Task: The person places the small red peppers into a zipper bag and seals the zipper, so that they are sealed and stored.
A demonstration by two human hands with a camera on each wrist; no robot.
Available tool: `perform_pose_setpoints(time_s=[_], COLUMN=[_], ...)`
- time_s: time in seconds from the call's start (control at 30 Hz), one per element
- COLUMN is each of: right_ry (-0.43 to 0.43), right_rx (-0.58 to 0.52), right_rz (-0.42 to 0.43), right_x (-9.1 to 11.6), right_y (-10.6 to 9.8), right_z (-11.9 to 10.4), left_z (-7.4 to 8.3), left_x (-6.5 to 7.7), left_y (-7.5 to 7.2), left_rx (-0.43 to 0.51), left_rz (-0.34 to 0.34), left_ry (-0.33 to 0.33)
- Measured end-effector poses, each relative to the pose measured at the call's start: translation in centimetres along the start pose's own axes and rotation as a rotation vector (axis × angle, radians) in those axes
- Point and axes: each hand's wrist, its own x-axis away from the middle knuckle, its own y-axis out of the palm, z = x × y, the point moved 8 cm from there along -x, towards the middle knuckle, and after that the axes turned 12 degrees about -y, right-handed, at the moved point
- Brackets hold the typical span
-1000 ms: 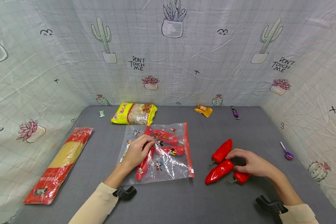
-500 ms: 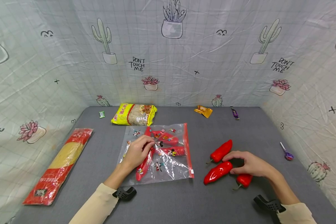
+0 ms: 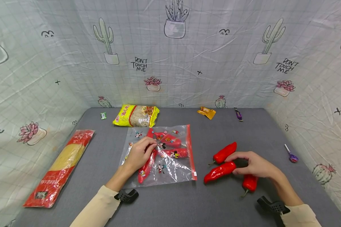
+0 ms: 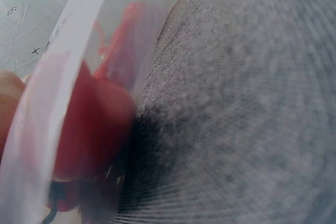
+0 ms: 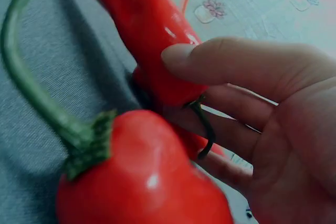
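Observation:
In the head view my left hand (image 3: pixel 137 154) rests on a clear zip bag (image 3: pixel 173 181) with cartoon prints, its curled fingers pinching the film near the middle. Several red peppers (image 3: pixel 174 153) lie inside the bag. The left wrist view has the bag's film (image 4: pixel 47 114) standing up, with blurred red peppers behind it. My right hand (image 3: pixel 254 164) grips the stem end of a glossy red pepper (image 3: pixel 218 171), thumb on one side and fingers on the other. A second pepper (image 3: pixel 224 153) lies just behind it. Close under the palm is a third pepper (image 5: pixel 142 177) with a curved green stem.
A red-and-yellow noodle packet (image 3: pixel 61 167) lies at the left, a yellow food bag (image 3: pixel 136 115) behind the zip bag. Small wrapped candies stand along the back: green (image 3: pixel 103 115), orange (image 3: pixel 206 112) and purple (image 3: pixel 238 114). A lollipop (image 3: pixel 291 154) lies far right.
My right thumb has moved off the third pepper to the middle one, which has shifted slightly left and turned. The third pepper has swung its stem toward me. My left hand stays still.

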Motion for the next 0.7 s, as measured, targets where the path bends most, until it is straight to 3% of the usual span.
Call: perform_pose_setpoints(time_s=[0.17,0.43,0.53,0.7], right_ry=[0.032,0.055,0.05,0.118], right_rx=[-0.032,0.016,0.061,0.168], right_rz=[0.062,0.144,0.166,0.187], right_x=[-0.3,-1.3,-1.7,-2.4], right_y=[-0.8,-1.9,-2.2,-2.6], right_z=[-0.2,-0.4,-0.6,-0.8], left_z=[0.0,-0.1,-0.1,0.0], left_x=[0.0,0.0,0.0,0.0], left_y=[-0.1,0.0,0.0,0.0], left_rx=[-0.002,-0.002,-0.002,-0.006], left_rz=[0.002,0.002,0.003,0.004], left_ry=[0.001,-0.001,-0.001,-0.001])
